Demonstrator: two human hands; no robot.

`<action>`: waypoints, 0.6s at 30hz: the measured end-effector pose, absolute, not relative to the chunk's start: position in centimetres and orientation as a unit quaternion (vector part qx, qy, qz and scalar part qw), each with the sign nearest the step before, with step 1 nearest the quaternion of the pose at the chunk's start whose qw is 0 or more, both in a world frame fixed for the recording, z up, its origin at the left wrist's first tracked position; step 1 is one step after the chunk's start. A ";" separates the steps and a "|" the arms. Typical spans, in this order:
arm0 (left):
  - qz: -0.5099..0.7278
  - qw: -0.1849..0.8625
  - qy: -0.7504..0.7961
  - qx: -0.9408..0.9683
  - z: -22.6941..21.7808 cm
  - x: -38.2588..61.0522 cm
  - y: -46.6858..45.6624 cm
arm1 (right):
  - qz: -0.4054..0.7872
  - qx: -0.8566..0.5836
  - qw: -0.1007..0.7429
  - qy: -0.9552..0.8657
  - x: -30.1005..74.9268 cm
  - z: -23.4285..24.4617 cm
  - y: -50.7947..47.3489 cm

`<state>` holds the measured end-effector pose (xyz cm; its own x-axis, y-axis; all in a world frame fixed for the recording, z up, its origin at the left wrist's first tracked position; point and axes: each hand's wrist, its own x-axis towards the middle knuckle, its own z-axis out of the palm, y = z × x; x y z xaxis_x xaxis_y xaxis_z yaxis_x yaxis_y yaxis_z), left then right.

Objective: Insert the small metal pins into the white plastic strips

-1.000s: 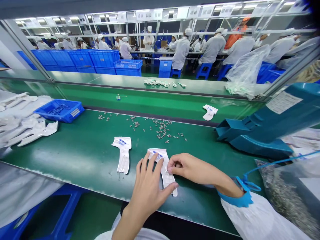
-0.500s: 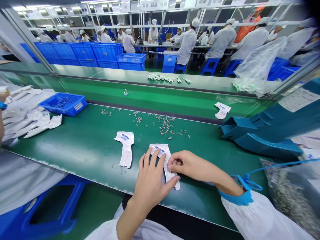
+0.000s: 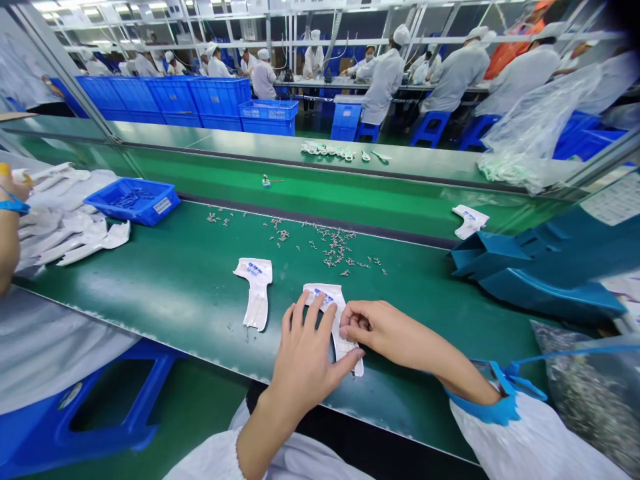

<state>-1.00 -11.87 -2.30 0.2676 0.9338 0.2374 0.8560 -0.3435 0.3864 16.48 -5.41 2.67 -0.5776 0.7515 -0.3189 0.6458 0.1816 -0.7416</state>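
Note:
A white plastic handle-shaped shell half (image 3: 345,340) with blue parts at its wide end lies on the green bench under both my hands. My left hand (image 3: 305,353) rests over it, fingers spread, tips on the wide end and thumb by the lower end. Fingertips of my right hand (image 3: 373,330) are pinched together at the shell's right edge; whatever they hold, if anything, is hidden. To the left lies a second white shell half (image 3: 257,293), also with blue parts inside. Small metal screws (image 3: 335,247) are scattered beyond the hands.
A blue tray (image 3: 135,200) of blue parts stands left, near piled white shells (image 3: 75,233) and a co-worker's arm (image 3: 10,227). Teal bins (image 3: 540,267) and a clear bag of small metal pieces (image 3: 590,387) are at right. Another shell (image 3: 470,220) lies at the back.
The view has shifted slightly, so everything sits a little to the right. Both hands keep nearly the same pose on the shell half.

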 end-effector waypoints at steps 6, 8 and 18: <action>0.211 0.087 0.567 0.791 -2.2 -1.0 -11.8 | 0.433 -0.494 0.057 -0.752 16.2 1.9 -5.3; 0.208 0.083 0.566 0.793 -2.2 -1.0 -11.8 | 0.432 -0.476 0.061 -0.763 16.3 2.0 -5.1; 0.213 0.061 0.562 0.797 -2.9 -1.3 -11.6 | 0.115 -0.654 0.171 -0.728 22.6 -1.3 0.1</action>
<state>-1.34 -11.59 -2.86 0.2783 0.9216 0.2705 0.8693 -0.3614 0.3372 22.63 0.08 -1.33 -0.0852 0.9915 0.0980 0.9128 0.1171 -0.3913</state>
